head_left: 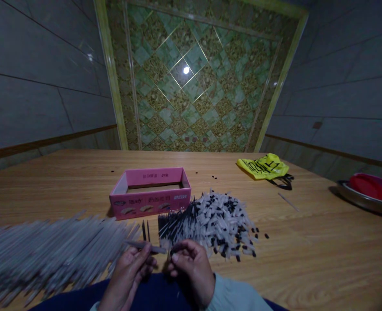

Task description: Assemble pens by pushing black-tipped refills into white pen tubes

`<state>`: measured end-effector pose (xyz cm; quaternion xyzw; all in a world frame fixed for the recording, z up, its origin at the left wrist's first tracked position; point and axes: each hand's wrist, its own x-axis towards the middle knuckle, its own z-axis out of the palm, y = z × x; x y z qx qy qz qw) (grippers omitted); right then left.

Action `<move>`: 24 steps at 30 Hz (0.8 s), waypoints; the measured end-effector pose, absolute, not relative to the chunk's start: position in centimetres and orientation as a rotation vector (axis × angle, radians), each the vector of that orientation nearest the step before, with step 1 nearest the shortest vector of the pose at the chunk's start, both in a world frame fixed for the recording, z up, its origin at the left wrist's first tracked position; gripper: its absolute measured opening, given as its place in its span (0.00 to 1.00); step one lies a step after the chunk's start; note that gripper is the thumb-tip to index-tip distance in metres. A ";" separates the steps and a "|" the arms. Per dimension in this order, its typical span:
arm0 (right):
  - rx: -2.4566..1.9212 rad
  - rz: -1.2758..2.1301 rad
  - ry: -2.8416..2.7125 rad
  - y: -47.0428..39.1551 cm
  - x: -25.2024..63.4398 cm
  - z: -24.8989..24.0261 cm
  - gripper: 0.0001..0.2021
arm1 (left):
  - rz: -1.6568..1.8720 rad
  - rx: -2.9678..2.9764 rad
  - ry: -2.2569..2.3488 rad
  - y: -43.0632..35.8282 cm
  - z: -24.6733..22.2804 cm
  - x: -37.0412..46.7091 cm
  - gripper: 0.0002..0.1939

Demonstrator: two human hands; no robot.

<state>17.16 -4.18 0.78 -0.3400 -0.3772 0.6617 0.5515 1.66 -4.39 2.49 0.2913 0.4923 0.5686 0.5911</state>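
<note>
My left hand (134, 268) pinches a pale, slender tube (158, 249) that lies across its fingertips. Close to the tube's right end, my right hand (191, 263) has its thumb and fingers pressed together; what they hold is too small to make out. Many long pale sticks (48, 250) lie in a wide layer on the left. Just beyond my hands is a heap of small clear and black pieces (223, 220), with thin black rods (178, 224) at its left side. A few dark rods (146, 231) lie between the sticks and the heap.
An open pink box (150, 205) stands on the wooden table (307, 246) behind the rods. A yellow bag (263, 167) with black straps lies at the back right, a single thin stick (288, 201) nearer. At the right edge, a metal tray (365, 203) holds red and pink items.
</note>
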 end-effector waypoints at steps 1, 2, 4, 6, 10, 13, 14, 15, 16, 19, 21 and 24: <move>-0.807 1.558 -0.904 -4.2 17.1 0.8 0.20 | 1.328 0.683 1.149 -4.4 2.5 1.7 0.17; -0.810 1.550 -0.911 -4.2 17.1 0.8 0.20 | 1.333 0.689 1.152 -4.4 2.6 1.7 0.17; -0.829 1.530 -0.919 -4.1 17.0 0.7 0.20 | 1.343 0.706 1.154 -4.4 2.6 1.7 0.18; -0.857 1.512 -0.929 -4.1 17.0 0.6 0.19 | 1.348 0.725 1.155 -4.3 2.5 1.7 0.18; -0.869 1.497 -0.957 -4.2 16.8 0.5 0.19 | 1.357 0.762 1.166 -4.3 2.2 1.8 0.19; -0.882 1.476 -0.985 -4.2 16.8 0.6 0.18 | 1.363 0.771 1.187 -4.3 2.0 1.9 0.20; -0.884 1.471 -0.991 -4.2 16.9 0.5 0.18 | 1.367 0.772 1.193 -4.2 2.0 1.9 0.20; -0.883 1.464 -0.995 -4.2 16.9 0.5 0.18 | 1.371 0.775 1.197 -4.2 2.1 1.9 0.21; -0.881 1.457 -1.001 -4.2 16.9 0.4 0.17 | 1.376 0.779 1.200 -4.2 2.1 2.0 0.21; -0.882 1.432 -1.026 -4.2 17.0 0.2 0.16 | 1.383 0.786 1.199 -4.2 2.1 2.0 0.20; -0.896 1.410 -1.046 -4.2 17.0 0.2 0.15 | 1.384 0.788 1.198 -4.2 2.0 2.0 0.20; -0.946 1.346 -1.089 -4.2 17.0 0.5 0.13 | 1.381 0.806 1.210 -4.2 1.8 2.0 0.21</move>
